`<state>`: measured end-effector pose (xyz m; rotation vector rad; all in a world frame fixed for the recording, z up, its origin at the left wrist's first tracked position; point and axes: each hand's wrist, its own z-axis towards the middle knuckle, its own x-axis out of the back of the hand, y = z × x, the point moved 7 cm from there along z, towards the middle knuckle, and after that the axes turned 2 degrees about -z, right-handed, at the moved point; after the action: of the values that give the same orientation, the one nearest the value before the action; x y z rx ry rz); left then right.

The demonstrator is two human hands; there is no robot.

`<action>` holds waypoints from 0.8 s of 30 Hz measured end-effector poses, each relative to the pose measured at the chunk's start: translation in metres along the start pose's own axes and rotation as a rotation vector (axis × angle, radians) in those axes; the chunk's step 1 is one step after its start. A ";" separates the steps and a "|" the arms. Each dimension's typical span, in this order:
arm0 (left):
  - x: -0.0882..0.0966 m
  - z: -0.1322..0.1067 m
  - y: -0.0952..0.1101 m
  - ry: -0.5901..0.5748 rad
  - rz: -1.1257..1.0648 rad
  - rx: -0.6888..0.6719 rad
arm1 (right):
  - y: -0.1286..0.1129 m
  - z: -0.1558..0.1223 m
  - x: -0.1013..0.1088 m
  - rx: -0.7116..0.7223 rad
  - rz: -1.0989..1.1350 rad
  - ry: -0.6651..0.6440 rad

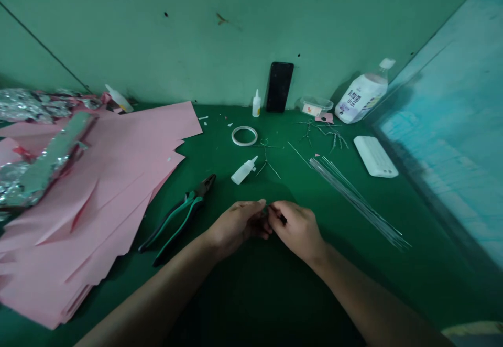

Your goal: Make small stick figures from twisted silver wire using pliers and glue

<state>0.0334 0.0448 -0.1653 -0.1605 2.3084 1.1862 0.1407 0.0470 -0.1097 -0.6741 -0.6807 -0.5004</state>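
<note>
Head view showed the left hand (238, 226) and right hand (296, 230) close together above a green work mat (251, 294), both closed in a pinch on a thin wire piece (272, 213), which sat between the fingers and was mostly hidden. A slackened pinch could have let this springy wire slip or flick away, and its cut end could have pricked a fingertip. A wider hand movement could have caught the white glue bottle (243, 170), which lay on its side ahead of the hands, just beside a small wire figure (267, 161); any glue leaking from its nozzle could have fouled the wire or mat. Green-handled pliers (178, 216) lay just left of the left hand, within easy reach but in the way of a leftward sweep. To the right lay a long bundle of thin metal rods (356, 200), their ends pointing toward the right hand. Farther back were a roll of clear tape (244, 136), an upright glue bottle (256, 105), a black phone (279, 87), more wire figures (322, 133), a white power bank (375, 156), and a plastic drink bottle (361, 98) lying down. Pink paper sheets (78, 216) and crumpled foil (27, 105) covered the left side.
</note>
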 end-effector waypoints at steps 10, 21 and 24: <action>-0.007 -0.006 0.018 -0.051 0.333 -0.165 | -0.010 0.004 0.006 0.139 -0.047 -0.062; -0.008 -0.004 0.013 -0.202 0.260 -0.129 | -0.011 0.001 0.011 0.139 -0.052 0.041; -0.005 -0.004 0.010 -0.218 0.289 -0.092 | -0.010 0.002 0.010 0.146 -0.060 0.046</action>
<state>0.0329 0.0476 -0.1534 0.2667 2.1350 1.3768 0.1405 0.0393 -0.0979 -0.5051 -0.6887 -0.5151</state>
